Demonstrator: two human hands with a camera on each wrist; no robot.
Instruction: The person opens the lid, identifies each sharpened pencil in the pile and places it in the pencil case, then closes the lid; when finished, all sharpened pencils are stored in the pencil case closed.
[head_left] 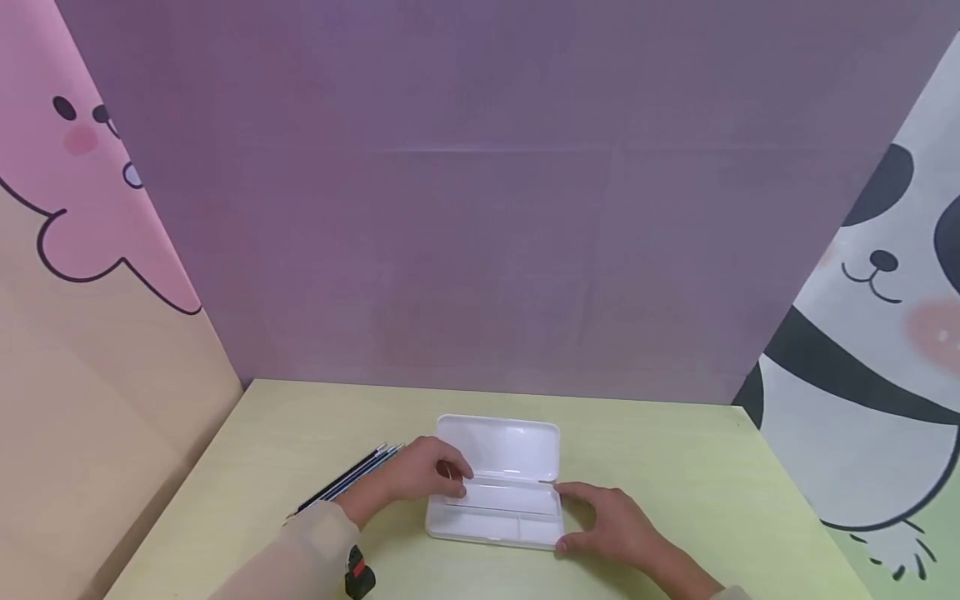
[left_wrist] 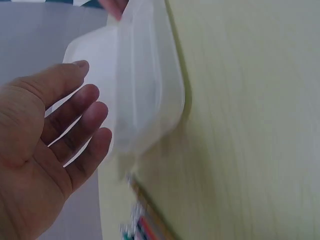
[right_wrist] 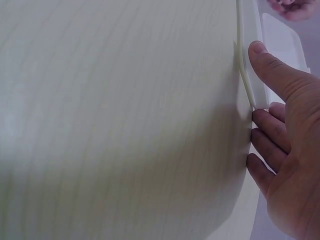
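A white plastic pencil case (head_left: pixel 495 527) lies on the table with its lid (head_left: pixel 502 446) swung up at the back. Its base has a long back compartment, and a divider splits the front part. My left hand (head_left: pixel 431 468) hovers over the case's left side, fingers loosely bent with nothing between them, as the left wrist view also shows. At the case's right end, my right hand (head_left: pixel 611 525) holds it between the thumb at the front corner and a finger at the back corner. Several pencils (head_left: pixel 352 473) lie bundled to the left, partly behind my left forearm.
The pale wood-grain table (head_left: pixel 675 467) extends around the case. A purple wall panel (head_left: pixel 495 208) stands behind it, with cartoon-printed panels at either side. A black device with a red mark (head_left: pixel 360 573) is at my left wrist.
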